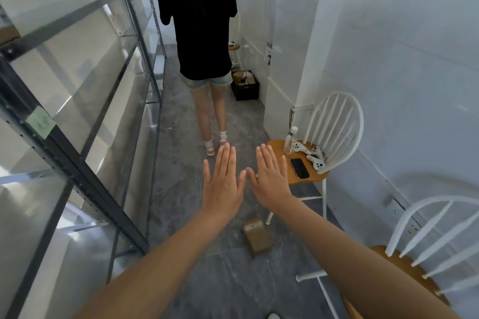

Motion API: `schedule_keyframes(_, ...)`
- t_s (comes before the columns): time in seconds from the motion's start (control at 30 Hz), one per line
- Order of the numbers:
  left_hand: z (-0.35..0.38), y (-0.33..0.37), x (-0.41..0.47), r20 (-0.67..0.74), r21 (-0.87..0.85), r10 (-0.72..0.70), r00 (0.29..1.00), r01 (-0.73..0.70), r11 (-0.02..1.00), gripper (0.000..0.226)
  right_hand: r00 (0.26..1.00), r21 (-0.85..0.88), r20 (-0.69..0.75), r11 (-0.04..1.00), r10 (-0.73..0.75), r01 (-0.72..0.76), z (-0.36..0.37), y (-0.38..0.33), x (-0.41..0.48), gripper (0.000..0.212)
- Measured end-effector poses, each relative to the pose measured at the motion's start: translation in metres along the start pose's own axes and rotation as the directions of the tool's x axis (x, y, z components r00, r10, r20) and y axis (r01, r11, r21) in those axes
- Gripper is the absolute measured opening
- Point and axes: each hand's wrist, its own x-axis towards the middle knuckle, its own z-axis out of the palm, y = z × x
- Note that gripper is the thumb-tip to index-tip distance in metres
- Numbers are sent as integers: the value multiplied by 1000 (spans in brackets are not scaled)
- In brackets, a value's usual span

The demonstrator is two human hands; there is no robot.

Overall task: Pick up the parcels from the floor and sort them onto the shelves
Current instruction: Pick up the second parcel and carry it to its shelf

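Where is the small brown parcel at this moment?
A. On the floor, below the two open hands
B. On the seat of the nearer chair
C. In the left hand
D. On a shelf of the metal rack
A: the brown parcel lies on the grey floor, while the left hand and the right hand are spread flat and hold nothing.

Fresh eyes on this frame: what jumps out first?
Two bare hands, the left hand and right hand, held flat and open side by side at centre, holding nothing. Straight ahead a person in a black T-shirt stands in the aisle, back to the camera. Below the hands, a small brown cardboard parcel lies on the grey floor, beside the dark metal shelving at left.
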Motion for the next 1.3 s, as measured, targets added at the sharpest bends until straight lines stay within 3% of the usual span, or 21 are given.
schedule_keyframes(0.73,57,14,108,37,76,-104,994,101,992,64,997,46,56,998,-44,41,10,61,129,66)
schedule_keyframes(1.3,114,29,129,99,56,-155,983,151,987,66,990,78,129,996,-57,47,34,118,153,67)
